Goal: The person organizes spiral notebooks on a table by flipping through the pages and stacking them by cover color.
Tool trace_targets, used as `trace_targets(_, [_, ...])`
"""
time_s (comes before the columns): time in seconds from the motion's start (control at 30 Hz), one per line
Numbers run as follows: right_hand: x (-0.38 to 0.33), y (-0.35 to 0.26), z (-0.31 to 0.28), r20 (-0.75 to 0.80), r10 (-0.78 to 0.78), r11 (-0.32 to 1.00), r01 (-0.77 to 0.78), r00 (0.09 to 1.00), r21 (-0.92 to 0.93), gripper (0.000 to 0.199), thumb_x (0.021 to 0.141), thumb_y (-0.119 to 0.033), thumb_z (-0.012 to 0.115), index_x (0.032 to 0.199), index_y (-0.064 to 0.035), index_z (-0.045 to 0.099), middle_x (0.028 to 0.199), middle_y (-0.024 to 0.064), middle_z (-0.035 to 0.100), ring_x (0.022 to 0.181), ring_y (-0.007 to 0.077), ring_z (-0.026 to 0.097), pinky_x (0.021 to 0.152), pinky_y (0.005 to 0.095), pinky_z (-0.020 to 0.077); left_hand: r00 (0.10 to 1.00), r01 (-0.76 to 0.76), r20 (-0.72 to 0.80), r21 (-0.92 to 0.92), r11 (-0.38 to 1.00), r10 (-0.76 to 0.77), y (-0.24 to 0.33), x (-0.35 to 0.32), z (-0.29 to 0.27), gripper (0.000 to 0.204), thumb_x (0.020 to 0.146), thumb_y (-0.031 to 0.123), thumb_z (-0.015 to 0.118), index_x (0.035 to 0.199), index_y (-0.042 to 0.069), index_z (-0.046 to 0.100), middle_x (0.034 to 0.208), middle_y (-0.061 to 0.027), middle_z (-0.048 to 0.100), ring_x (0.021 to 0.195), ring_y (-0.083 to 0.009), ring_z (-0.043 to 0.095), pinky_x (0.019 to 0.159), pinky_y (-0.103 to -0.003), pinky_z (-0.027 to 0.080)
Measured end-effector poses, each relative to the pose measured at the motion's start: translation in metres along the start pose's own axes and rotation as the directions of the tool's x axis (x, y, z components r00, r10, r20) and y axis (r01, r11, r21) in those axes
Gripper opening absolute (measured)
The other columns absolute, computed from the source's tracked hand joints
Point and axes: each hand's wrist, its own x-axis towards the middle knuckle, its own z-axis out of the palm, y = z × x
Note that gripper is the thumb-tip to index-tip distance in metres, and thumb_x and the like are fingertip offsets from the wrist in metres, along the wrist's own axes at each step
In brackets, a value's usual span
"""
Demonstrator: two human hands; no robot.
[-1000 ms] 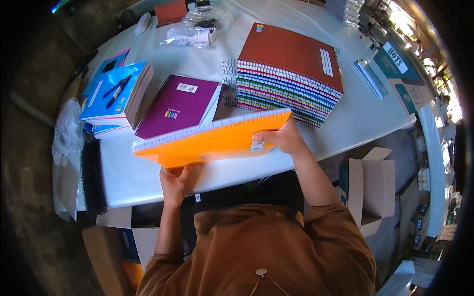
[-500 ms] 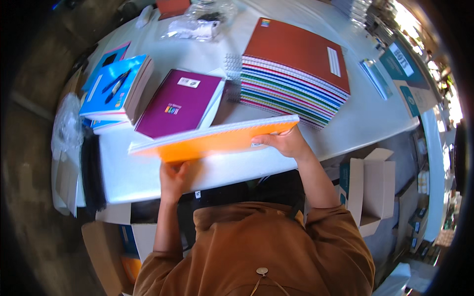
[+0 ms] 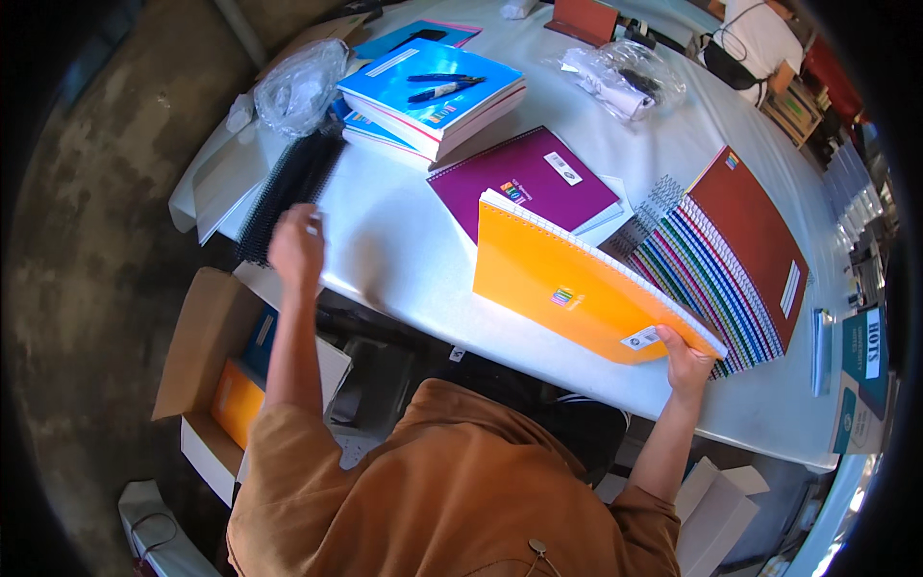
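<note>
My right hand [image 3: 687,358] grips an orange notebook [image 3: 567,288] by its lower right corner, thumb on the cover near a white label. The notebook stands tilted on its long edge over the table front, its holed edge upward and no coil seen in it. At the table's left edge, my left hand [image 3: 296,248] is at a bundle of black spiral binding coils [image 3: 298,188]. Its fingers are curled and blurred, so whether they hold a coil is unclear. Behind the orange notebook lies a purple notebook [image 3: 500,173]. To the right is a stack of spiral-bound notebooks [image 3: 750,240] with a brown-red top cover.
Blue books [image 3: 423,87] with pens on top are stacked at the back left, beside a clear plastic bag [image 3: 303,87]. Another plastic bag [image 3: 625,82] lies at the back. An open carton [image 3: 197,356] holding orange and blue items stands below the table's left side.
My left hand has let go of the orange notebook and moved left to the black coils. The right hand keeps the notebook, now turned with its cover toward me. The view has swung left.
</note>
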Motion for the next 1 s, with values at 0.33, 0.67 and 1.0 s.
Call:
trace_targets(0.33, [-0.005,0.009,-0.006,-0.069,-0.009,1.000,0.011,0.998,0.026,0.021,0.074,0.001,0.068,0.095,0.0042,0.064,0.087,0.0076,0.065,0.076,0.0118,0.059,0.072,0.0243,0.0464,0.950,0.182,0.225,0.170,0.968,-0.218,-0.047,0.027,0.007,0.026,0.080,0.031,0.061,0.093,0.009,0.053,0.103,-0.0099,0.056,0.095,-0.0314,0.056,0.073,-0.044,0.046])
trace_targets(0.67, [-0.011,0.005,-0.011,-0.051,-0.017,1.000,0.016,0.999,-0.020,0.024,0.075,-0.001,0.068,0.099,0.0035,0.063,0.091,0.0088,0.065,0.081,0.0128,0.059,0.076,0.0244,0.0458,0.977,0.077,0.159,0.354,0.932,-0.141,-0.063,0.036,0.020,0.033,0.085,0.038,0.053,0.101,0.009,0.054,0.104,-0.0111,0.057,0.100,-0.0303,0.054,0.083,-0.044,0.041])
trace_targets(1.0, [-0.012,0.007,-0.010,-0.107,0.007,0.999,-0.002,0.994,0.042,0.025,0.075,0.000,0.068,0.099,0.0031,0.064,0.092,0.0079,0.065,0.081,0.0123,0.059,0.076,0.0243,0.0461,0.998,0.068,-0.041,0.373,0.925,-0.057,-0.046,0.040,-0.010,0.028,0.087,0.038,0.051,0.097,0.018,0.068,0.105,-0.0039,0.061,0.099,-0.0244,0.053,0.083,-0.042,0.039])
